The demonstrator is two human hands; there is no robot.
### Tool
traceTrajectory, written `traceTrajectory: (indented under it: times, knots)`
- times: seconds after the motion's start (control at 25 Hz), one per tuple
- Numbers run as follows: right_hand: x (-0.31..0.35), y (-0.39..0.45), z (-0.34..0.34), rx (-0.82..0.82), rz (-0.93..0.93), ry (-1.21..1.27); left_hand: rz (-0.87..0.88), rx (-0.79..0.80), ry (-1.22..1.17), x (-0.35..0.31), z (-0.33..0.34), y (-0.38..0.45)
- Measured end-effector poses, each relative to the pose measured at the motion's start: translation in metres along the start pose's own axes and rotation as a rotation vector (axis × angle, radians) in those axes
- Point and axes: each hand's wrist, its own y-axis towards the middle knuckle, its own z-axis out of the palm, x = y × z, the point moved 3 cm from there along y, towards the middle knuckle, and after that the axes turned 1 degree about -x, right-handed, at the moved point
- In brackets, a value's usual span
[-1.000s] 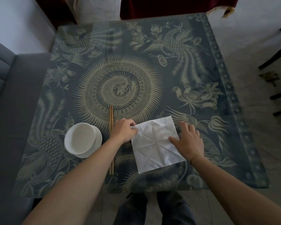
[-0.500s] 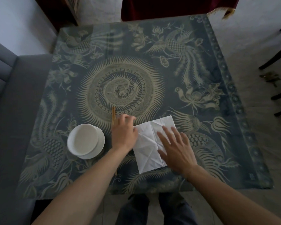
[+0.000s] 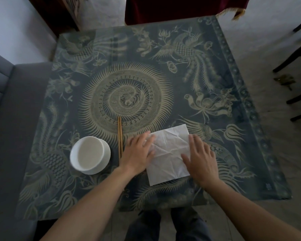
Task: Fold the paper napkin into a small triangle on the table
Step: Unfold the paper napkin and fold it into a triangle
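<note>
A creased white paper napkin (image 3: 169, 150) lies flat as a rough rectangle on the patterned table (image 3: 163, 75), near the front edge. My left hand (image 3: 139, 152) rests flat on its left edge, fingers spread and pointing right. On the napkin's right side my right hand (image 3: 200, 159) lies palm down, fingers apart. Both hands press on the paper and neither grips it. The right part of the napkin is hidden under my right hand.
A white bowl (image 3: 89, 154) stands left of my left hand. A pair of wooden chopsticks (image 3: 120, 136) lies between the bowl and that hand. A grey sofa (image 3: 9, 110) runs along the table's left side. Dark chair legs (image 3: 295, 54) stand at the right.
My left hand has opened from a curled pinch at the napkin's left corner to a flat palm. My right hand has slid from the napkin's middle to its right side, uncovering more paper.
</note>
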Motion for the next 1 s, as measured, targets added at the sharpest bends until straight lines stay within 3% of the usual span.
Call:
traceTrajectory:
  times: [0.16,0.44,0.72,0.92,1.0]
  knots:
    - [0.006,0.023,-0.01,0.012,0.3,0.266,-0.19,0.019,-0.175,-0.007,-0.016,0.045]
    - [0.009,0.039,-0.008,0.116,0.415,0.557,-0.331,0.22,-0.216,-0.007,-0.024,0.066]
    - [0.008,0.048,-0.022,0.082,0.256,0.584,-0.287,0.226,-0.535,0.01,-0.029,0.058]
    - [0.001,0.038,-0.02,0.141,0.016,0.368,-0.218,0.164,-0.492,0.02,-0.03,0.04]
    - [-0.004,0.031,-0.017,0.089,-0.063,0.276,-0.175,0.129,-0.437,0.021,-0.031,0.032]
